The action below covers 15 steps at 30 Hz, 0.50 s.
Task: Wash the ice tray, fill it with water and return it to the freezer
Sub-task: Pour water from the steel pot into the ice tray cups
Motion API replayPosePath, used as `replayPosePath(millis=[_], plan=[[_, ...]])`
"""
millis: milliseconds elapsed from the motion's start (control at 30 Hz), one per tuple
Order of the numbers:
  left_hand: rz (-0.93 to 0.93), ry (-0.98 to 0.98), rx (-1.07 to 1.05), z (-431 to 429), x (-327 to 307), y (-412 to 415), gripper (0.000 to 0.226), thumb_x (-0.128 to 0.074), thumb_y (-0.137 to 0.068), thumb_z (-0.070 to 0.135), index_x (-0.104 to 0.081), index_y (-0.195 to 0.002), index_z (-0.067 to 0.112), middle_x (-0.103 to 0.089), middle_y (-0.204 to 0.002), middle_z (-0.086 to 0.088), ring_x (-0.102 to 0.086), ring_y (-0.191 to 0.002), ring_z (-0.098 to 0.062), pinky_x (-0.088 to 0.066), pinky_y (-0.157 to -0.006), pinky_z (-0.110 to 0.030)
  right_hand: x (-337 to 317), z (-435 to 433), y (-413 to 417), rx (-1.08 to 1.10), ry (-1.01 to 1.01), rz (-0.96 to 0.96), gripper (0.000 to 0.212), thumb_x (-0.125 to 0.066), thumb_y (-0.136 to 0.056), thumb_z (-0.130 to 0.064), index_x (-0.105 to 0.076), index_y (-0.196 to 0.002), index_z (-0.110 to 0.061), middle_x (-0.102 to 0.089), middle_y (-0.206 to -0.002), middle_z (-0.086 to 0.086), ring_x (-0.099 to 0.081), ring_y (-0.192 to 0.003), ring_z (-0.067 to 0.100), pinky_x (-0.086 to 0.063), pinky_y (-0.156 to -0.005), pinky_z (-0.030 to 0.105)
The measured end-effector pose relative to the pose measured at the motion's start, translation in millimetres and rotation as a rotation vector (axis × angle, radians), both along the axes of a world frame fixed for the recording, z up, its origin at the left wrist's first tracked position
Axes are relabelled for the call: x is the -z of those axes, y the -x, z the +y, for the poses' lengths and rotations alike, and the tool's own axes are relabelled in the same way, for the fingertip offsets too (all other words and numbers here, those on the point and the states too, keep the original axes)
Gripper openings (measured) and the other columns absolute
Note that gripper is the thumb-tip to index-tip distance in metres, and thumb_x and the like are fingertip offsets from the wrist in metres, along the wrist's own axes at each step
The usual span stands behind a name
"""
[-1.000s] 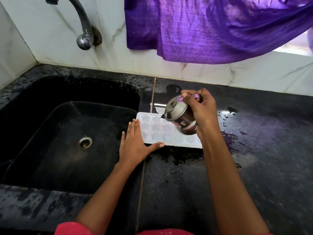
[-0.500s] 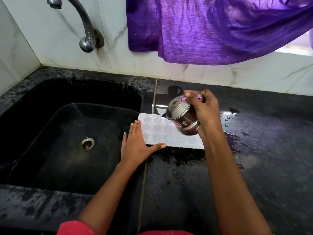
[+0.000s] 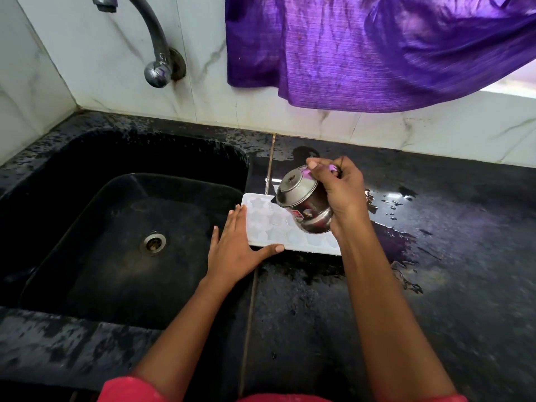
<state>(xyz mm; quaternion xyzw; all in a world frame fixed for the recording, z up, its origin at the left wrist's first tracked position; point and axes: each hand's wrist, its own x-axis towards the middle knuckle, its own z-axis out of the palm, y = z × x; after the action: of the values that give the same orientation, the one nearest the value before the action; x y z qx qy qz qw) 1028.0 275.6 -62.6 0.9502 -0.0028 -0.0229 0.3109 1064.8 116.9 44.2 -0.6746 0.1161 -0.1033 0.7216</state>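
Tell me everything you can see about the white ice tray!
The ice tray is white, plastic-looking, with star-shaped cups. It lies flat on the wet black counter, right beside the sink. The left hand rests flat against its left end, thumb along the near edge. The right hand tilts a steel pot over it, hiding part.

The pot (image 3: 298, 195) and right hand (image 3: 342, 192) hide the right end of the tray (image 3: 266, 224). The tap (image 3: 158, 44) and cloth (image 3: 377, 47) run off the top edge. The pot label is unreadable.
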Motion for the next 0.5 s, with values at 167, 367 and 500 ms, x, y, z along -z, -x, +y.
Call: replayPosePath(millis=[167, 367, 500], plan=[[-0.002, 0.006, -0.002, -0.5, 2.1, -0.1, 0.116, -0.053, -0.067, 0.077, 0.003, -0.151, 0.020, 0.003, -0.159, 0.006, 0.007, -0.145, -0.006, 0.002, -0.116, -0.040, 0.7, 3.9, -5.3, -0.003, 0.104, -0.005, 0.025, -0.072, -0.076, -0.023, -0.051, -0.065, -0.028, -0.072, -0.098, 0.001, -0.066, -0.096, 0.029, -0.050, -0.089, 0.055], [-0.011, 0.013, 0.003, -0.3, 3.7, 0.9, 0.116, -0.051, -0.068, 0.078, 0.005, -0.151, 0.020, 0.005, -0.159, 0.006, 0.008, -0.145, -0.007, 0.003, -0.116, -0.040, -2.5, 8.7, -6.7, -0.008, 0.184, -0.025, 0.020, -0.071, -0.072, -0.031, -0.052, -0.064, -0.031, -0.073, -0.093, -0.008, -0.066, -0.096, 0.023, -0.048, -0.092, 0.053], [-0.011, 0.008, 0.003, -0.5, 3.7, 1.0, 0.116, -0.050, -0.068, 0.078, 0.006, -0.150, 0.020, 0.005, -0.159, 0.006, 0.008, -0.145, -0.008, 0.003, -0.116, -0.040, -3.2, 9.5, -6.9, -0.009, 0.194, -0.030, 0.022, -0.071, -0.072, -0.032, -0.051, -0.063, -0.032, -0.073, -0.094, -0.006, -0.066, -0.097, 0.024, -0.048, -0.091, 0.054]])
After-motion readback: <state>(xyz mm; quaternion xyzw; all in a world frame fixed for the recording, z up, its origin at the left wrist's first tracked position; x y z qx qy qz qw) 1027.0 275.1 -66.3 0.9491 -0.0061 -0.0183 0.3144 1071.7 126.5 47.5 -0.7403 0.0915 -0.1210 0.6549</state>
